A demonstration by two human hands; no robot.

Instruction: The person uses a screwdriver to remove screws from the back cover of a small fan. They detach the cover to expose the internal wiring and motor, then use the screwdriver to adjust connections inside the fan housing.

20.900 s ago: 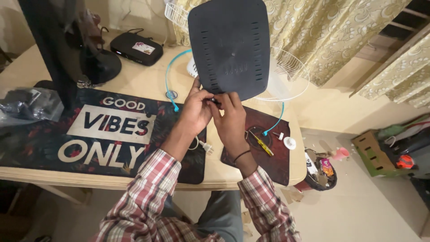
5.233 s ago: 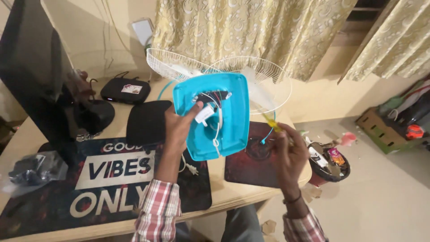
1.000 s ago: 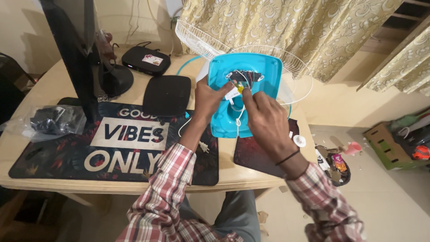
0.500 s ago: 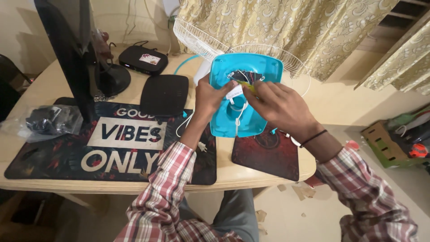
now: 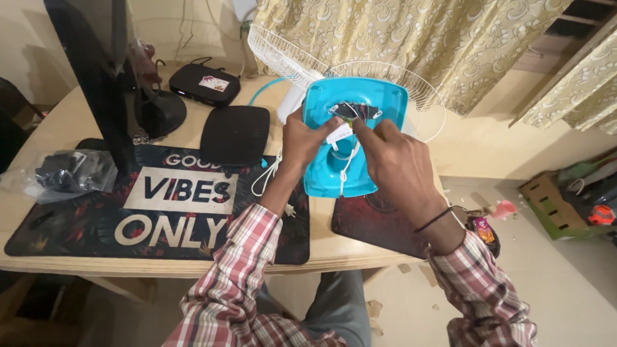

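The turquoise fan base (image 5: 350, 154) is held tilted up above the table's (image 5: 77, 247) far edge, underside open, with a small dark circuit board (image 5: 352, 111) and white wires (image 5: 344, 164) exposed inside. The step in hand looks like work on the wiring at the board; the next move likely calls for fine, steady fingertip work at the board. The left hand (image 5: 307, 138) is closed on the base's left edge, propping it. The right hand (image 5: 392, 160) is closed in a pinch, probably on a small tool with a yellowish handle, fingertips at the board, wrist bent down. White fan grilles (image 5: 283, 54) lie behind; a black cover (image 5: 234, 133) lies to the left.
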